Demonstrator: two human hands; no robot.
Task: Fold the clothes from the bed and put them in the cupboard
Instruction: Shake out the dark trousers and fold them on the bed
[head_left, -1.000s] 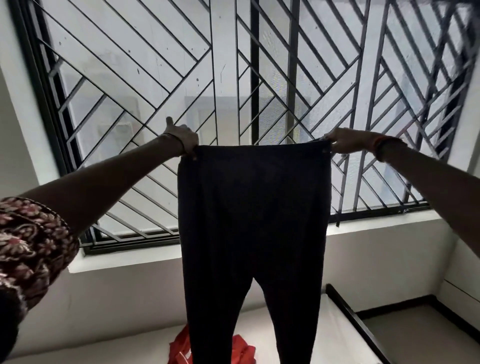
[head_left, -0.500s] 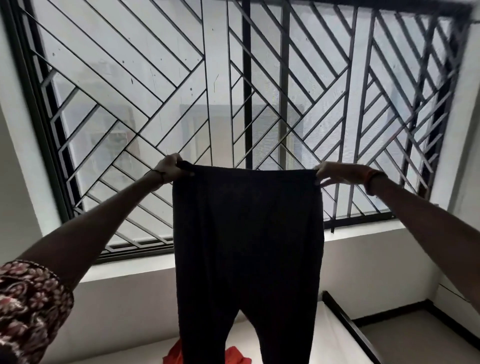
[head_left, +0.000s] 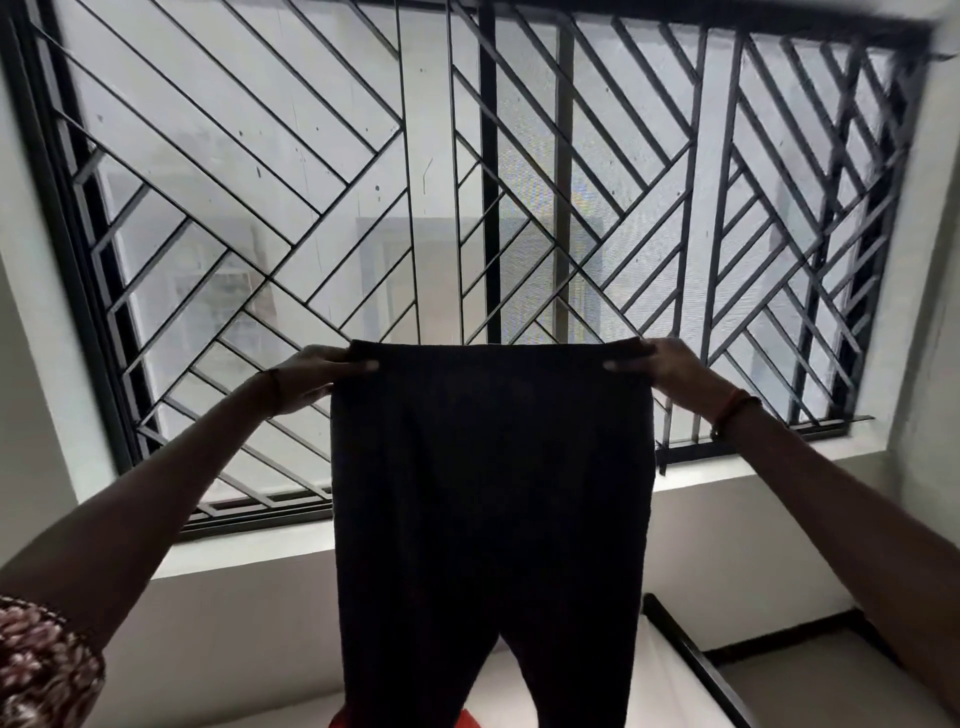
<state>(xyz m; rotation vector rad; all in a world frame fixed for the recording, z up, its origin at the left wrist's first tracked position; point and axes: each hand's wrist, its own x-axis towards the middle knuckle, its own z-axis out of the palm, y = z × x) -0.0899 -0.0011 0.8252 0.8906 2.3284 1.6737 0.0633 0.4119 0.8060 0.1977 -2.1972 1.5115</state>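
Window grille (head_left: 467, 182) fills 12 o'clock; bed (head_left: 670, 691) edge lies at 5 o'clock. Black trousers (head_left: 488, 493) hang at centre above the bed, legs running out of view toward 6 o'clock. Left hand (head_left: 322, 374) at the waistband's 9 o'clock end and right hand (head_left: 660, 366) at its 3 o'clock end each pinch a corner, fingers curled over the cloth. Suggested technique: hold the waistband level and taut, then bring the corners together so the legs stack. Red garment (head_left: 467, 719) shows at 6 o'clock.

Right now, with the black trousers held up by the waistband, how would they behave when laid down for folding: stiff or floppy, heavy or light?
Probably floppy: the black trousers hang straight down from the left hand and right hand, legs limp. Likely light, since finger pinches at the top corners carry them.
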